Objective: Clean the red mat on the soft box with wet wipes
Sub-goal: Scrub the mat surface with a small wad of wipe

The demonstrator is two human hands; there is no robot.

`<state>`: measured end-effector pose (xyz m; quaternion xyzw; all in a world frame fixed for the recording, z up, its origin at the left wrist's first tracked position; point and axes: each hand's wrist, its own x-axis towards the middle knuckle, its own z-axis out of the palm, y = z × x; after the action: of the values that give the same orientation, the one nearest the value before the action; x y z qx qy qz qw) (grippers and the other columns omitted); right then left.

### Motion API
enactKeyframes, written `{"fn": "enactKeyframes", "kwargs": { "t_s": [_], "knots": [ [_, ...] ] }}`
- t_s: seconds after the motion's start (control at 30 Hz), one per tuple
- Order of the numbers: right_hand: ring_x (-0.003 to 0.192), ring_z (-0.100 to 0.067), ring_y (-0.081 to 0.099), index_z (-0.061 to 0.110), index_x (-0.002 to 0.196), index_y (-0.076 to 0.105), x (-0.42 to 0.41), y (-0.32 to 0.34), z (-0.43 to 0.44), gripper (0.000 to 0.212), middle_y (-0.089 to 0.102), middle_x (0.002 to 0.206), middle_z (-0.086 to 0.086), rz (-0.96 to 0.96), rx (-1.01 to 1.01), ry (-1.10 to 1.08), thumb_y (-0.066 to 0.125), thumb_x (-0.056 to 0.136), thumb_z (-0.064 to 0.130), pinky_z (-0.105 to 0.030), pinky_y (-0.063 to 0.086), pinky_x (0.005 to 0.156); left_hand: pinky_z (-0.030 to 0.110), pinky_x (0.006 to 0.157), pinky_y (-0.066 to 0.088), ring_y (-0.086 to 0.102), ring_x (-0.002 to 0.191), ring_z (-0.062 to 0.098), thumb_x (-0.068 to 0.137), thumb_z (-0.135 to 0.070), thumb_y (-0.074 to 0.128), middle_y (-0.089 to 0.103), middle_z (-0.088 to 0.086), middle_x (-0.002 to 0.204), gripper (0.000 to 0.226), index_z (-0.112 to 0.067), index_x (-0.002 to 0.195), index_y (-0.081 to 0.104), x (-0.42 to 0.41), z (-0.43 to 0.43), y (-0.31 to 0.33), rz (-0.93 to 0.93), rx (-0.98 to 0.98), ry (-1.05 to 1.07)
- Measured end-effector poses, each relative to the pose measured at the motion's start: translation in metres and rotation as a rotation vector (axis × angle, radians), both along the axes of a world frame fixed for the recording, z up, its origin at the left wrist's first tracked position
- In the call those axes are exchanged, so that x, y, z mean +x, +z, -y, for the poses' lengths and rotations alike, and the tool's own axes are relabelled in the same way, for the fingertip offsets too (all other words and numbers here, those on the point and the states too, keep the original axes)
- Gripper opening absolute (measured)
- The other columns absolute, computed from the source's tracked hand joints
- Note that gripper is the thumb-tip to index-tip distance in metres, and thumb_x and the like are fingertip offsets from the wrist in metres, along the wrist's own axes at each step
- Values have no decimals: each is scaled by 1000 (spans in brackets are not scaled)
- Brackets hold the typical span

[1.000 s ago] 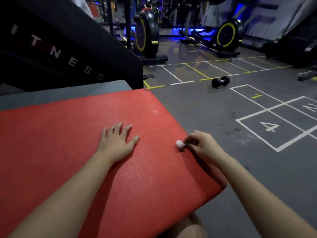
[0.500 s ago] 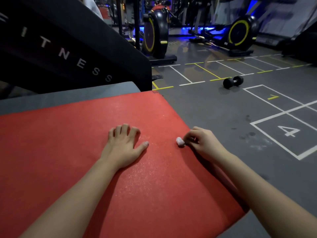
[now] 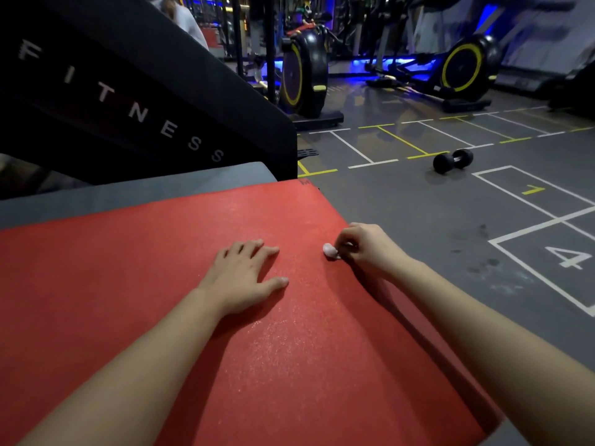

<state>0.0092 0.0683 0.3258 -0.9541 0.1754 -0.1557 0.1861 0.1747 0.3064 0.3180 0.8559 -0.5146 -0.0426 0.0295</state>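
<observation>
The red mat (image 3: 135, 284) covers the top of the grey soft box (image 3: 161, 188), whose bare grey strip shows along the far edge. My left hand (image 3: 240, 276) lies flat on the mat, fingers spread. My right hand (image 3: 367, 249) pinches a small balled-up white wet wipe (image 3: 330, 251) and holds it against the mat close to its right edge. A faint damp sheen shows on the mat below my hands.
A black slanted panel (image 3: 135, 101) lettered FITNESS rises behind the box. A black dumbbell (image 3: 452, 160) lies on the grey gym floor (image 3: 418, 220), which has painted squares. Exercise bikes (image 3: 302, 75) stand at the back.
Both hands have slid a little farther up the mat, the right one keeping the wipe along the right edge. My head has moved closer and turned slightly left.
</observation>
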Motion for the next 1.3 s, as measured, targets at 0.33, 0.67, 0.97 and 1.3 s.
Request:
{"fn": "enactKeyframes", "kwargs": {
  "t_s": [0.33,0.67,0.97,1.3],
  "knots": [
    [79,-25,59,6,81,72,107,-7,25,9,61,83,-10,103,-13,-44,70,83,15,-27,36,65,41,109,24,34,130,15,93,-69,20,39,-12,134,56,-44,137,43,23,5,-17,84,-186,-81],
    [69,-12,55,18,79,73,152,-7,69,5,59,72,4,39,-54,-16,72,82,23,-16,33,54,42,127,-6,-11,156,11,86,-77,3,-2,-11,170,82,-39,159,10,29,13,-24,36,-99,-31],
    [65,-24,49,6,75,68,248,2,98,21,62,78,-14,46,70,-243,49,66,10,-29,41,60,39,127,-5,-14,154,4,89,-78,4,-4,-17,169,77,-44,158,7,31,11,-23,33,-104,-24],
    [82,-19,62,19,83,71,180,5,118,2,69,83,-1,-82,22,-21,70,84,21,-33,46,74,39,127,-6,-10,155,6,90,-75,8,2,-15,169,74,-43,157,11,32,11,-26,19,-146,-20]
  ]
}}
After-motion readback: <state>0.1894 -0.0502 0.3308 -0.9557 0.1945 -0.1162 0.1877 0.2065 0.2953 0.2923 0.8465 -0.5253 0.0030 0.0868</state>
